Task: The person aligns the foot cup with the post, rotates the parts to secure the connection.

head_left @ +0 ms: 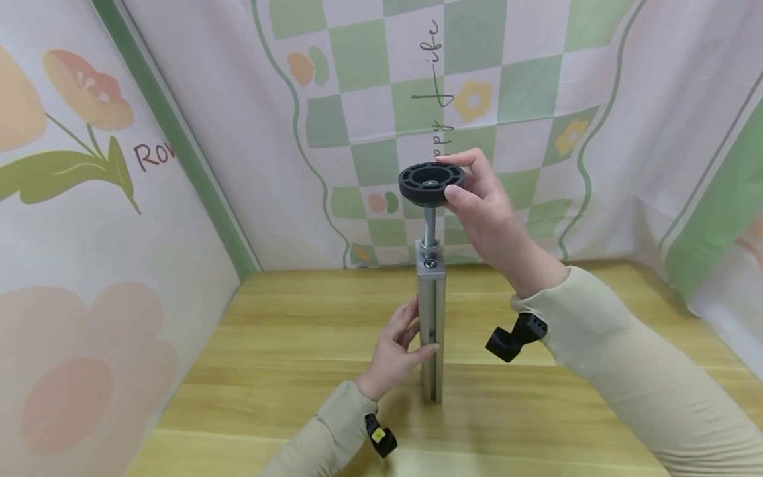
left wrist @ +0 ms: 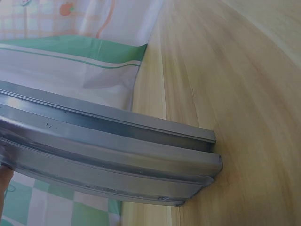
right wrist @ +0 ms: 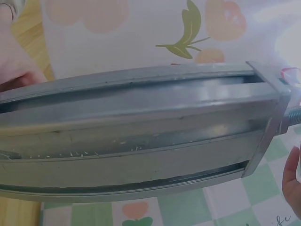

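A slotted aluminium profile (head_left: 440, 318) stands upright on the wooden table, its lower end at the tabletop in the left wrist view (left wrist: 108, 141). An end plate (right wrist: 265, 127) with a bolt caps its top. From this plate rises a threaded rod (head_left: 430, 228) with a nut at its base, carrying a black round levelling foot (head_left: 417, 195). My right hand (head_left: 491, 215) pinches the foot's rim between thumb and fingers. Lower down, my left hand (head_left: 393, 354) holds the profile from the left side, thumb across the near face and fingers partly hidden behind it.
The wooden table (head_left: 268, 371) runs back to a checked, flower-printed cloth (head_left: 357, 53). A printed side panel (head_left: 179, 285) borders it on the left. Black camera mounts (head_left: 515, 338) sit at both wrists.
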{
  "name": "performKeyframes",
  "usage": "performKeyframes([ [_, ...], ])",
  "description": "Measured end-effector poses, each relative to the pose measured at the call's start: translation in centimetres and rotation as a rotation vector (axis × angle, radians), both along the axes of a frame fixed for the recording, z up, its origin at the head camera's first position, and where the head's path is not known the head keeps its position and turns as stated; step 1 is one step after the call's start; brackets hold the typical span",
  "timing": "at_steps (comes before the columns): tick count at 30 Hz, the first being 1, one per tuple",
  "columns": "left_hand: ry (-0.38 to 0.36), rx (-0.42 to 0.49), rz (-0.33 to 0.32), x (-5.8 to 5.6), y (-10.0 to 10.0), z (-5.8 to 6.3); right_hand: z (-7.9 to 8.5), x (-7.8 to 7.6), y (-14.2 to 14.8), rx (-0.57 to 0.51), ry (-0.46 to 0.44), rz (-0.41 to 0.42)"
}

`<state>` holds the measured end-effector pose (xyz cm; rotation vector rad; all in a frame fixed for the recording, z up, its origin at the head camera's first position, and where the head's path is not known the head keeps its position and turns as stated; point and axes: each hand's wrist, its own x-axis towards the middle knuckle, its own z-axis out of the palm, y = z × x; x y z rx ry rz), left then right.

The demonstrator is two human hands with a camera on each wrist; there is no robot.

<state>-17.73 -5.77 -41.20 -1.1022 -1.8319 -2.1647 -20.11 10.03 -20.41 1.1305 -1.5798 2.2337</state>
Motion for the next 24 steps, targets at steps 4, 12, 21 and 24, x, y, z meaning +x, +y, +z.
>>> performKeyframes([
  [4,0.000,-0.005,0.001,0.0,0.0,0.1,0.1,0.4,-0.1,0.038,0.004,-0.102],
  [12,-0.016,-0.013,0.005,0.0,0.1,0.1,0.6,1.6,-0.4,0.126,-0.008,-0.259],
  [21,-0.015,-0.017,0.005,0.2,0.1,0.2,1.0,2.2,-0.7,0.198,0.001,-0.394],
  [24,-0.017,-0.018,0.008,0.2,0.1,0.2,1.1,2.5,-0.8,0.230,0.003,-0.434],
])
